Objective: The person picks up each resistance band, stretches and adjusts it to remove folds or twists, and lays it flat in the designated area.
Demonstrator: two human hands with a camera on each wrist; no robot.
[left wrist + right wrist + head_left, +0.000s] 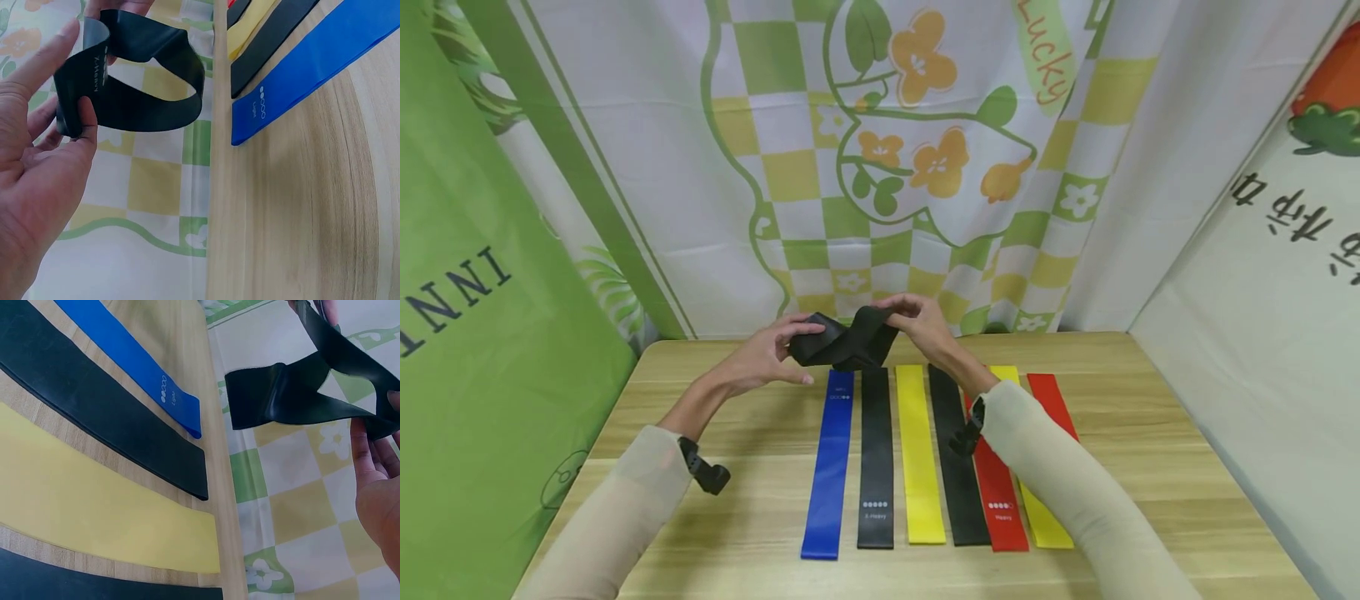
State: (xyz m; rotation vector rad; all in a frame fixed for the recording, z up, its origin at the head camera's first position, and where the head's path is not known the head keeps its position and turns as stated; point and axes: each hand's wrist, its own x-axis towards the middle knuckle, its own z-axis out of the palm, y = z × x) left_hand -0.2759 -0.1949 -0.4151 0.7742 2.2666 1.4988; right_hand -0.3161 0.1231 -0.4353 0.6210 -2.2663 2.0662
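Above the table's far edge, both hands hold a loop of wide black resistance band (865, 337), twisted and bent. The left hand (765, 354) has its end of the band between fingers and thumb, and printed "X-Heavy" lettering shows beside the thumb in the left wrist view. The right hand (925, 329) pinches the other side between thumb and fingers. In the right wrist view, the black loop (294, 394) hangs partly open, with a gap through it. Flat on the table lie a blue band (829, 467) marked "Light" and a black band (876, 458) marked "X-Heavy".
Further right lie a yellow band (919, 458), another black band (958, 487), a red band (1000, 492) marked "Heavy", a second yellow band (1047, 525) and a second red band (1051, 400). The right forearm covers parts of these. A patterned curtain (700, 208) hangs behind the wooden table (752, 500).
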